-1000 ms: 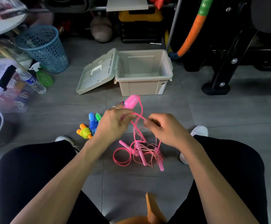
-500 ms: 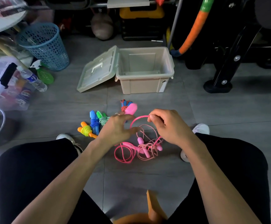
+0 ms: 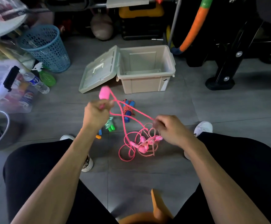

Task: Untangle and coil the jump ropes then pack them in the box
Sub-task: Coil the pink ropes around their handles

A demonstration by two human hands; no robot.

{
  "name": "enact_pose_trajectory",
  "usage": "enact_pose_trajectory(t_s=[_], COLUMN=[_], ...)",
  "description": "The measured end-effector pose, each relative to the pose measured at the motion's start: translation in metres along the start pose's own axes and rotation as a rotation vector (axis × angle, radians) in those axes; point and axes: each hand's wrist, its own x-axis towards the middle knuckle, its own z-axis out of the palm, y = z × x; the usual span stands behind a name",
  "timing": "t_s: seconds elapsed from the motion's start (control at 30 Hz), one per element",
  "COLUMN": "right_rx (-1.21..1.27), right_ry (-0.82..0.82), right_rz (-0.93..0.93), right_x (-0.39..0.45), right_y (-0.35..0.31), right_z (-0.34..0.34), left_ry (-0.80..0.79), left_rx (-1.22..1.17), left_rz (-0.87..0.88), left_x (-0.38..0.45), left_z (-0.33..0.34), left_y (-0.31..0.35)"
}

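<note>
box [image 3: 147,75]: far middle, lid flipped open to the left, nothing seen inside yet
bundled ropes [image 3: 128,110]: already coiled, left on the floor between box and hands
pink tangle [image 3: 141,143]: near right, still knotted
left hand [image 3: 96,113]: pink handle [image 3: 104,93] gripped, raised
right hand [image 3: 170,130]: pink cord pinched
step: untangling, probably; next the cord needs working free of the knot
</note>
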Motion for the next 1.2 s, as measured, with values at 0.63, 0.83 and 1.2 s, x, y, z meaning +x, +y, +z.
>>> enact_pose_trajectory(t_s=[0.63,0.83,1.2], right_rx=[0.026,-0.104,-0.080], right_ry=[0.019,-0.072,-0.029], right_rz=[-0.203,-0.013,-0.132], right_x=[0.001,0.000,0.004], right_y=[-0.028,-0.015,-0.032], right_z=[-0.011,-0.023,-0.013], left_ry=[-0.161,0.053,-0.357], left_rx=[0.079,0.222,0.215], left_rz=[0.592,0.322,0.491], left_x=[-0.037,-0.016,-0.038], left_z=[0.024,0.013,0.029], left_y=[0.034,0.016,0.031])
